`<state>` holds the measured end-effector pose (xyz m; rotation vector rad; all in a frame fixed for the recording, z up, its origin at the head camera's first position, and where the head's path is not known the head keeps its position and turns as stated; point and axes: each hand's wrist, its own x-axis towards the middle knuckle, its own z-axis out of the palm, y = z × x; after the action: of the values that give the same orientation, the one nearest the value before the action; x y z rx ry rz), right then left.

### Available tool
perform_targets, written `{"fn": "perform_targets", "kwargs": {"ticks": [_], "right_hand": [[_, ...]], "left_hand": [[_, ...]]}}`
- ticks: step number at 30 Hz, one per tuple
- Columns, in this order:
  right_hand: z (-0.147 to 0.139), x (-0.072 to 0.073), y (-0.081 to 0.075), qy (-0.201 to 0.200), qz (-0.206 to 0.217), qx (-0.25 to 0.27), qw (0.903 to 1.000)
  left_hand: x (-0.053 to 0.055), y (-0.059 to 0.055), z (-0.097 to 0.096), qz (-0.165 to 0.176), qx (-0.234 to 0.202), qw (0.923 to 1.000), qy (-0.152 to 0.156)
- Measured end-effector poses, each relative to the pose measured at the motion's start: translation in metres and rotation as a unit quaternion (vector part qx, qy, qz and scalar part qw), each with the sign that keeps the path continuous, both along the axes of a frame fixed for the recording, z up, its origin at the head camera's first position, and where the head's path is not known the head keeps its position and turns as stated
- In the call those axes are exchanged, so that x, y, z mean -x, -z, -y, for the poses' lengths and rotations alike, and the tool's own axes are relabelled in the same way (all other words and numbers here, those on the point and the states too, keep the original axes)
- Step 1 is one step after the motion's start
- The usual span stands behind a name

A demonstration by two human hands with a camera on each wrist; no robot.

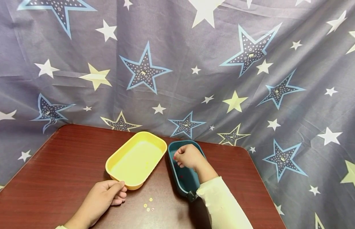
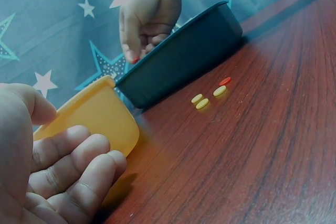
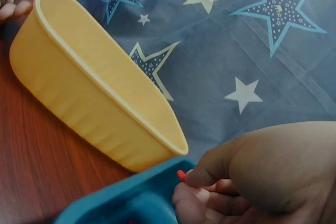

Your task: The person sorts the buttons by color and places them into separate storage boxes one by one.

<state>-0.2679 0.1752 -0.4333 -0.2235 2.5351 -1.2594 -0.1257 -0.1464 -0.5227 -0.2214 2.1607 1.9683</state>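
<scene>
My left hand grips the near left corner of the yellow tray, thumb on the rim and fingers against the outside wall. Over the dark blue tray, my right hand pinches a small red button between thumb and forefinger. Another red button lies on the blue tray's floor. Faint yellow spots show inside the yellow tray, too pale to make out. Between the trays and the near table edge lie several loose buttons, mostly yellow with one reddish.
The two trays stand side by side on a dark red wooden table. Behind and to the right hangs a grey curtain printed with stars. A black strap piece shows at the right wrist, by the blue tray's near end.
</scene>
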Motion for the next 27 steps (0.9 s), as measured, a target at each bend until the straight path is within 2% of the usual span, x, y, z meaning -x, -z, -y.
{"fn": "perform_targets", "kwargs": {"ticks": [12, 27], "right_hand": [[-0.006, 0.003, 0.012, 0.010, 0.003, -0.008, 0.9999], [-0.010, 0.003, 0.012, 0.014, 0.001, -0.012, 0.9998]], "left_hand": [[0.000, 0.002, 0.001, 0.004, 0.005, 1.0000, -0.003], [0.000, -0.003, -0.001, 0.008, -0.008, 0.9999, -0.006]]}}
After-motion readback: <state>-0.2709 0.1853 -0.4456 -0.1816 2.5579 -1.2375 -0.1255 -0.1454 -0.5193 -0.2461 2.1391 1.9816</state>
